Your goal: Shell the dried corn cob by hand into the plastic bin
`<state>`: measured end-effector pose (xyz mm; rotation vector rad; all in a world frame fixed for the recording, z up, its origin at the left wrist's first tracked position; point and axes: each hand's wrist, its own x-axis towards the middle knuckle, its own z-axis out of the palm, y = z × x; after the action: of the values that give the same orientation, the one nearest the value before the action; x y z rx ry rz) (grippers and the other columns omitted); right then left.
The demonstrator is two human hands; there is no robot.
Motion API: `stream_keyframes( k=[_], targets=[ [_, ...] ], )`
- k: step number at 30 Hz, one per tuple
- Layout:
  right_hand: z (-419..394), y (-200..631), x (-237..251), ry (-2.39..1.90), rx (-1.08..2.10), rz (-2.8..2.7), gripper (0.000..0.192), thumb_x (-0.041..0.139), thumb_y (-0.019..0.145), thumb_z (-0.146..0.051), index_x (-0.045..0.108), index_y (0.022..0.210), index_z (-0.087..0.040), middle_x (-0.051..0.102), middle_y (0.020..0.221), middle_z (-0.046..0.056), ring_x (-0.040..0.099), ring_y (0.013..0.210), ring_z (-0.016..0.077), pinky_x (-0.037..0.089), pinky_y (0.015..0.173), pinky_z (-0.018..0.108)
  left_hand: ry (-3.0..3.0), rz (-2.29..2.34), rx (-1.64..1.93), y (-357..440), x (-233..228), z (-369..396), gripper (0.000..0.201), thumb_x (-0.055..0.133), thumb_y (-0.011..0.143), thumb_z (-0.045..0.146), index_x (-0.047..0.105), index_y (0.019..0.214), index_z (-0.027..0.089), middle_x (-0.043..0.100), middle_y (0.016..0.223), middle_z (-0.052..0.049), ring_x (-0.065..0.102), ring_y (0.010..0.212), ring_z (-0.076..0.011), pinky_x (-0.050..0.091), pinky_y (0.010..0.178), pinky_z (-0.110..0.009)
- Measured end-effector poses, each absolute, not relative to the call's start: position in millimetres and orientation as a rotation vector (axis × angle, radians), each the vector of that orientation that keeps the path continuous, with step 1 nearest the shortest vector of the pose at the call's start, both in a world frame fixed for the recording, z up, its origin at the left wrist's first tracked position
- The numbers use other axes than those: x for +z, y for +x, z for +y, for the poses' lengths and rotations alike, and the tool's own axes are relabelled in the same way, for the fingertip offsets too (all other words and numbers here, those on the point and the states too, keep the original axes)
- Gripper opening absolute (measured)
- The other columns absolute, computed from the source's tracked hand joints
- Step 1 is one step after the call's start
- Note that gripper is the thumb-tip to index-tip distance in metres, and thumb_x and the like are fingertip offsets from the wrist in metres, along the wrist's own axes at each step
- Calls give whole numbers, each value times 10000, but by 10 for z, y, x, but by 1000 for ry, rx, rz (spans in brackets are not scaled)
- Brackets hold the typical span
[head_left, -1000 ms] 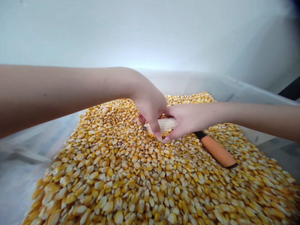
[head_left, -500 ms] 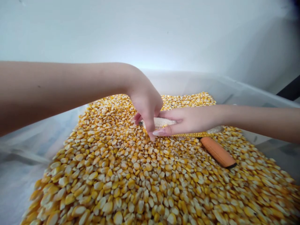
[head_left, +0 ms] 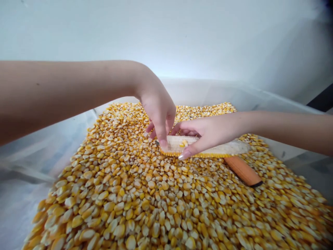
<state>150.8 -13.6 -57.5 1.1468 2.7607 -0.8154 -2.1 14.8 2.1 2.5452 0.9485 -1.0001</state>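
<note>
White wall fills the background behind a clear plastic bin (head_left: 262, 100) heaped with loose corn kernels (head_left: 161, 194). You hold a corn cob (head_left: 223, 148) level just above the heap, near the centre of the view, probably so that whatever comes off drops straight into the pile. It is mostly stripped and pale, with a row of kernels left along its lower edge. Your right hand (head_left: 208, 133) comes in from three o'clock and is wrapped around the cob's middle, thumb stretched along the near side, steadying it. Your left hand (head_left: 157, 111) reaches in from nine o'clock, fingers curled narrow and pointing down, pinching at the cob's left end. An orange handle (head_left: 243, 171) lies on the kernels at four o'clock from the cob, untouched, partly under it.
</note>
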Motion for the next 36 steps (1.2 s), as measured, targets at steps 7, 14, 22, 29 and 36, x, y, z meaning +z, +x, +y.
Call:
stream_keyframes(
  k=[7, 14, 22, 29, 36],
  targets=[
    [-132, 1463, -486, 1272, -967, 2745, 574, 512, 687, -534, 487, 1148, -193, 514, 1141, 27, 465, 1039, 207, 375, 890, 290, 2705, 1078, -890, -5, 18, 52, 491, 597, 481, 558, 624, 721, 131, 560, 593, -13, 529, 812, -224, 346, 800, -308],
    [-85, 1505, -538, 1506, -1256, 2596, 503, 304, 763, -605, 521, 1092, -292, 570, 1064, -5, 515, 975, 202, 445, 822, 288, 2803, 1035, -971, -20, 47, 204, 375, 590, 506, 535, 617, 657, 193, 560, 575, -21, 546, 734, -221, 366, 734, -292],
    [-52, 1620, -517, 1468, -854, 2670, 531, 428, 708, -602, 500, 1128, -286, 566, 1051, 7, 523, 938, 243, 460, 784, 361, 2732, 1162, -1047, -69, 54, 230, 402, 615, 521, 456, 623, 757, 130, 597, 666, -50, 518, 842, -242, 344, 814, -309],
    [-150, 1522, -481, 1602, -1056, 2696, 499, 387, 737, -595, 512, 1108, -285, 514, 1150, -11, 475, 1030, 233, 425, 858, 360, 2869, 1041, -756, -43, 23, 215, 549, 577, 547, 450, 557, 1040, 210, 606, 866, -11, 490, 939, -222, 319, 847, -279],
    [-147, 1577, -317, 1539, -1002, 2603, 485, 427, 723, -583, 506, 1098, -287, 584, 914, 16, 560, 803, 180, 491, 574, 258, 2727, 903, -779, -83, 64, 282, 651, 534, 592, 342, 390, 1220, 246, 561, 1050, 16, 475, 959, -185, 326, 847, -268]
  ],
)
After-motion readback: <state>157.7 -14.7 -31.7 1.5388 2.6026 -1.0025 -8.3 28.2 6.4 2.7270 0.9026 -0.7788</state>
